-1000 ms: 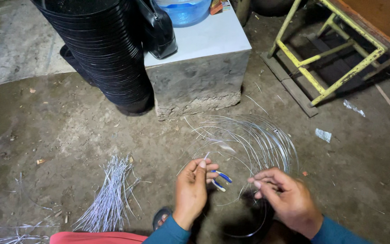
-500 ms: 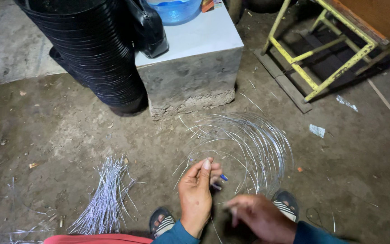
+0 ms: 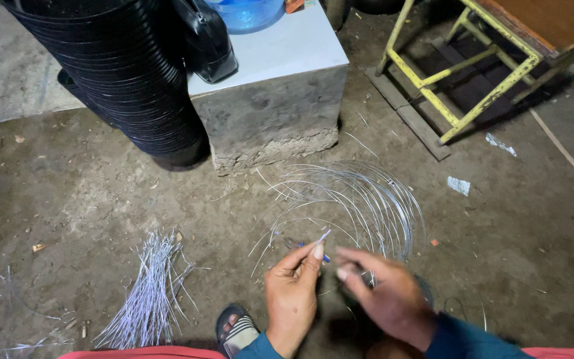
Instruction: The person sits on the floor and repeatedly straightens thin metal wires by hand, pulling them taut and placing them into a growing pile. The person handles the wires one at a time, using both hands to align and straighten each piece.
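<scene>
My left hand [image 3: 291,292] pinches the end of a thin silvery wire between thumb and forefinger, with a blue-handled tool [image 3: 321,256] showing just behind the fingers. My right hand [image 3: 383,292] is blurred, fingers extended towards the left hand, close to it; I cannot see anything in it. Beyond both hands a loose coil of grey wire [image 3: 367,199] lies on the dirt floor. A bundle of short cut wire pieces [image 3: 147,292] lies on the ground to the left of my sandalled foot [image 3: 237,329].
A concrete block [image 3: 270,100] stands ahead with a black bag [image 3: 207,43] and a blue water jug [image 3: 247,13] on top. A tall stack of black tubs [image 3: 127,73] leans beside it. A yellow metal table frame [image 3: 460,73] stands at the right.
My right hand has risen from low near my lap to beside the left hand's fingertips. The left hand stays pinched on the wire end. The view shifted slightly.
</scene>
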